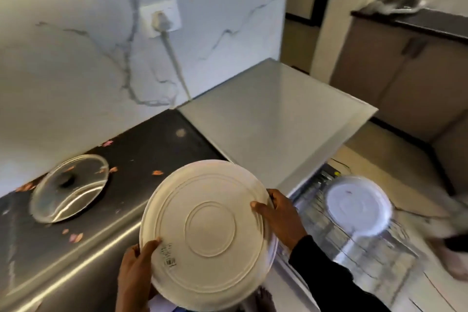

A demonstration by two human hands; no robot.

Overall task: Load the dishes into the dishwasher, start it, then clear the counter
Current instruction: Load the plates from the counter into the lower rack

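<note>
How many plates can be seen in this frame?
2. One cream plate gripped by the left hand and right hand; one blurred white plate in the dishwasher rack at right. Others may be hidden.

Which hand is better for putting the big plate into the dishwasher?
Probably the right hand. It grips the plate on the edge next to the open dishwasher rack, low on the right. The left hand holds the edge on the counter side, farther from the rack.

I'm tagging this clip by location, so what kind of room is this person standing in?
Most likely a home kitchen: a dark counter with a glass pot lid on it, a pulled-out dishwasher rack beside it, and a large plate.
</note>
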